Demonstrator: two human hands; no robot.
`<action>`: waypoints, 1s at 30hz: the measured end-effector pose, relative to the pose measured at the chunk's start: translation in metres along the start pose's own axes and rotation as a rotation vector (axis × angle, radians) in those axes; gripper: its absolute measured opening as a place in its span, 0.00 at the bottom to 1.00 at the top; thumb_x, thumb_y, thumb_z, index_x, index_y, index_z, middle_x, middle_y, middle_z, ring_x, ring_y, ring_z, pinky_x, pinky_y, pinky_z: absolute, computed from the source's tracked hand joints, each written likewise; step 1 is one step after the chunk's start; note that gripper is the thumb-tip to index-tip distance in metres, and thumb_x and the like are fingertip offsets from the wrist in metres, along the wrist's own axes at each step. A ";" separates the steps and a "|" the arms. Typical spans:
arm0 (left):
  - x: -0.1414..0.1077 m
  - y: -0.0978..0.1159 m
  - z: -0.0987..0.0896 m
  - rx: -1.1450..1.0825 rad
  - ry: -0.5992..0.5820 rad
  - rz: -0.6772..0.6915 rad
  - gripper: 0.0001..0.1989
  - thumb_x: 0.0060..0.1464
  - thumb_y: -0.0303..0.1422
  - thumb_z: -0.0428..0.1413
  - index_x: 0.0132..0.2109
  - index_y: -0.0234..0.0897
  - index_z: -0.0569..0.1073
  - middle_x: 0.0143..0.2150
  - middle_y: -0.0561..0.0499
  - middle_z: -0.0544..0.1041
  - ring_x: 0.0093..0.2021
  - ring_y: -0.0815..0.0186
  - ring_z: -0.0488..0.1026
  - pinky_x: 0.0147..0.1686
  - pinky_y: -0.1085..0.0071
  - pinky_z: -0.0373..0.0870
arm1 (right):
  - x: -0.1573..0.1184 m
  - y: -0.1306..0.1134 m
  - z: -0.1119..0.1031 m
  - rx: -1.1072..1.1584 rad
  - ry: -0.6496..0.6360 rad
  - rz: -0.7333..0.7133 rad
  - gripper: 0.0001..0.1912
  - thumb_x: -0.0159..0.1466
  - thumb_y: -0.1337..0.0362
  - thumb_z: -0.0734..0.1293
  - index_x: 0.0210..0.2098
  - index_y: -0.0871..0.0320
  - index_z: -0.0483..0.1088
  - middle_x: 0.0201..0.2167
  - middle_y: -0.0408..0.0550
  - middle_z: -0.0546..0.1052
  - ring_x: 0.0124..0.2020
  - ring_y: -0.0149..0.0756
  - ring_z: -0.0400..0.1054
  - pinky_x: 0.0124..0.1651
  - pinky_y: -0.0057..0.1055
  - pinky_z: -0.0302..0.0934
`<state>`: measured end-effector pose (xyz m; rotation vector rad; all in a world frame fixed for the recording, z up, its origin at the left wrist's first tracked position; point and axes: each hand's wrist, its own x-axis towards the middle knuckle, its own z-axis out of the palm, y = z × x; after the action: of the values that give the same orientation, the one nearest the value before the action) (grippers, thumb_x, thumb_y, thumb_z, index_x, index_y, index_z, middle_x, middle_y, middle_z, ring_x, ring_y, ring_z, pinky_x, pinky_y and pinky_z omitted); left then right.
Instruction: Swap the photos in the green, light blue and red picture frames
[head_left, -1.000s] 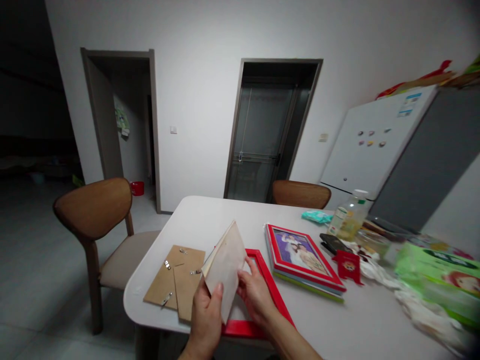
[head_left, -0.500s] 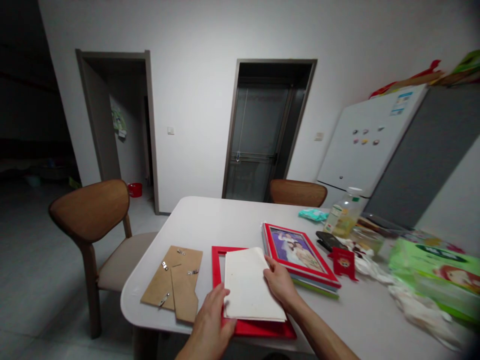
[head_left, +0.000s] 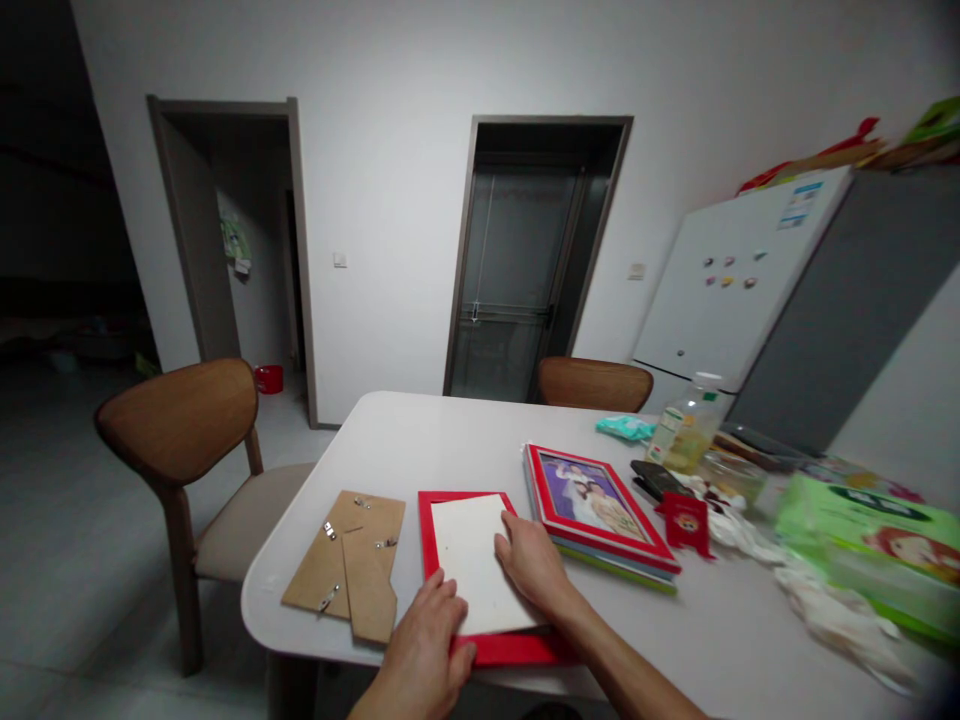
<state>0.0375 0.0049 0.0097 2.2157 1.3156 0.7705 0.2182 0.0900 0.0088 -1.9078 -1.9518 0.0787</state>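
A red picture frame (head_left: pixel 426 535) lies on the table near its front edge. Inside its border rests a white sheet of card (head_left: pixel 474 570), slightly askew, with its lower right part hidden by my right hand. My right hand (head_left: pixel 534 565) is closed on the sheet's right edge, thumb on top. At the lower left, my left hand (head_left: pixel 429 640) grips the frame's border, its fingers reaching over the sheet's edge and its thumb along the bottom rail. Left of the frame lies a brown backing board (head_left: pixel 315 575) with metal clips and a stand leg (head_left: pixel 370 590).
A stack topped by a red-framed photo (head_left: pixel 596 500) sits to the right. Beyond are a black object (head_left: pixel 660 482), a red card (head_left: pixel 688 525), a bottle (head_left: pixel 686 435), crumpled tissues (head_left: pixel 840 610) and a green tissue pack (head_left: pixel 870 550). A wooden chair (head_left: pixel 184 420) stands left.
The white sheet has shifted left and down into the red frame, and my right hand has moved left with it. My left hand stays at the frame's lower left.
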 end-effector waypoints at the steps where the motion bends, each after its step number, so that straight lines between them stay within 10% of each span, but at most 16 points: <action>1: 0.000 0.001 -0.001 0.020 -0.015 -0.003 0.15 0.45 0.27 0.50 0.43 0.33 0.70 0.52 0.40 0.66 0.56 0.55 0.56 0.52 0.58 0.56 | -0.002 -0.001 0.000 -0.038 -0.007 -0.017 0.17 0.56 0.64 0.55 0.41 0.65 0.66 0.35 0.58 0.73 0.39 0.43 0.64 0.43 0.34 0.53; 6: 0.002 0.002 -0.004 0.070 -0.026 0.010 0.13 0.45 0.27 0.50 0.40 0.32 0.71 0.49 0.40 0.69 0.55 0.54 0.57 0.52 0.59 0.57 | -0.012 -0.005 0.005 -0.115 -0.012 -0.071 0.16 0.55 0.63 0.57 0.40 0.64 0.66 0.52 0.59 0.60 0.50 0.45 0.56 0.47 0.35 0.49; 15: -0.005 -0.015 -0.016 0.091 0.047 0.016 0.19 0.44 0.29 0.51 0.46 0.34 0.68 0.50 0.42 0.68 0.53 0.56 0.61 0.51 0.59 0.58 | -0.016 -0.008 0.001 -0.138 -0.103 -0.134 0.15 0.56 0.63 0.56 0.39 0.61 0.68 0.46 0.56 0.67 0.50 0.46 0.54 0.48 0.38 0.47; 22: -0.019 -0.095 -0.057 0.551 0.210 -0.294 0.22 0.47 0.36 0.49 0.49 0.29 0.66 0.53 0.39 0.65 0.54 0.55 0.58 0.53 0.59 0.56 | -0.038 -0.090 -0.001 0.187 -0.134 -0.388 0.19 0.56 0.59 0.57 0.46 0.57 0.63 0.41 0.51 0.69 0.43 0.40 0.59 0.44 0.34 0.51; 30: -0.039 -0.120 -0.056 0.474 0.179 -0.125 0.18 0.49 0.30 0.45 0.48 0.34 0.67 0.51 0.46 0.69 0.52 0.62 0.63 0.50 0.65 0.61 | -0.053 -0.145 0.036 0.159 -0.180 -0.389 0.19 0.48 0.59 0.63 0.40 0.57 0.64 0.39 0.53 0.66 0.40 0.44 0.57 0.40 0.40 0.53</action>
<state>-0.0917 0.0286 -0.0326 2.4265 1.8666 0.6739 0.0684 0.0381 0.0085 -1.4370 -2.3239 0.2926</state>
